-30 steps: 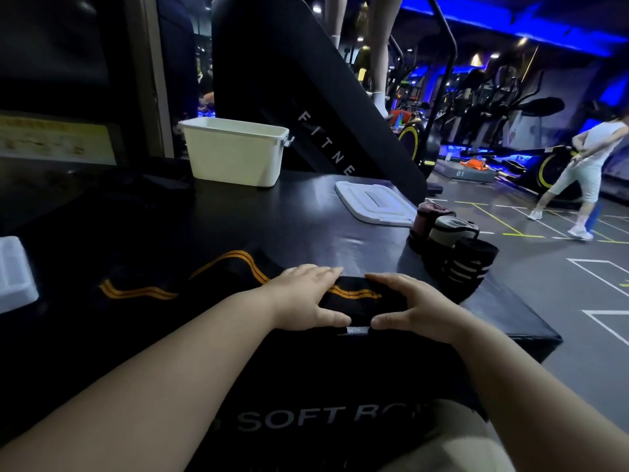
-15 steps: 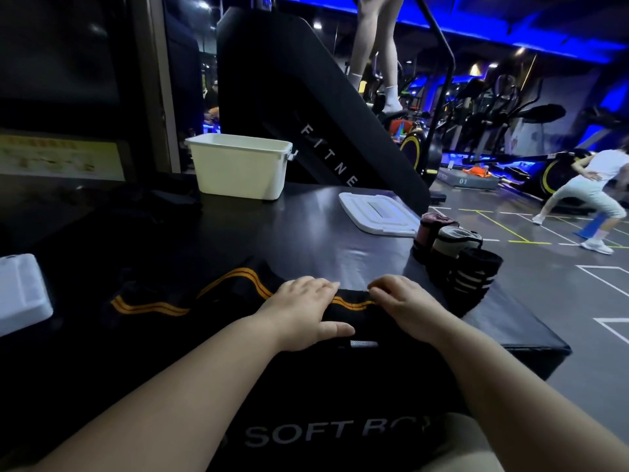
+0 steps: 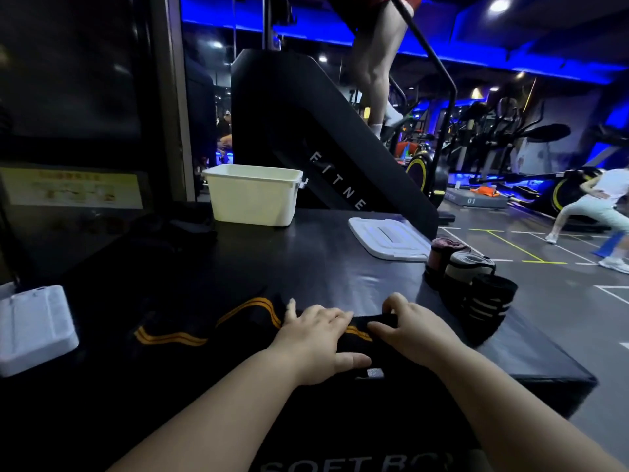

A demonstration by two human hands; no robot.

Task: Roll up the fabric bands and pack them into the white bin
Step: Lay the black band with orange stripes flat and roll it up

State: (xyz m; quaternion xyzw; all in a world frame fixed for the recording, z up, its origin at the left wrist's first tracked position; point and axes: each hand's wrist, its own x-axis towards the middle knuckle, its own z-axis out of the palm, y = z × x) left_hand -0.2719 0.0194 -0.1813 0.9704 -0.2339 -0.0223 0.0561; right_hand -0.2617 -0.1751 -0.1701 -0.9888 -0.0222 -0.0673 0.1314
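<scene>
A long black fabric band with orange stripes (image 3: pixel 190 330) lies across the black padded box (image 3: pixel 306 267), its right end partly rolled. My left hand (image 3: pixel 318 338) lies on the rolled end with fingers spread flat and thumb under its near side. My right hand (image 3: pixel 406 327) curls its fingers and thumb round the right end of the roll. The white bin (image 3: pixel 253 195) stands open at the far side of the box. Three rolled bands (image 3: pixel 473 284) stand in a row at the right edge.
A white lid (image 3: pixel 388 241) lies flat right of the bin. Another white lid or tray (image 3: pixel 34 327) sits at the left edge. A black stair machine (image 3: pixel 326 148) with a person on it rises behind. Another person stretches on the floor at the far right.
Both hands have moved a little forward on the band and the roll has grown slightly. The right hand's fingers have curled more round the roll's end. The view has tilted up.
</scene>
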